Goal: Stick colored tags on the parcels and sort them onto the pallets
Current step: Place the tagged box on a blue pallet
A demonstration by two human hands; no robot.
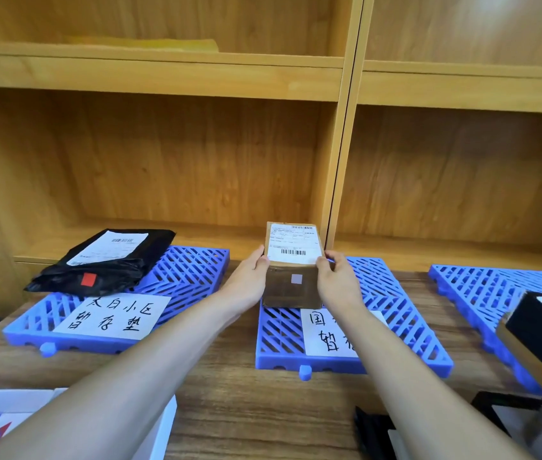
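Three blue pallets lie in a row before the wooden shelves (170,154), each apparently a sorting spot: the left pallet (183,277) at nine o'clock carries a black bag (104,260) with a red tag (88,279). On the middle pallet (395,310) at twelve o'clock stands a cardboard box (291,290), gripped by the left hand (249,277) and right hand (336,280) at its sides, likely to square it. Its pale tag (296,279) faces outward, readable.

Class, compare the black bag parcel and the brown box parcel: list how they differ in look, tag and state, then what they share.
The black bag is soft and crumpled; the brown box is rigid and square-edged. The bag carries a red tag; the box's tag looks pale. The bag lies untouched on the left pallet; the box is held by the left hand and right hand over the middle pallet. Both bear white shipping labels.
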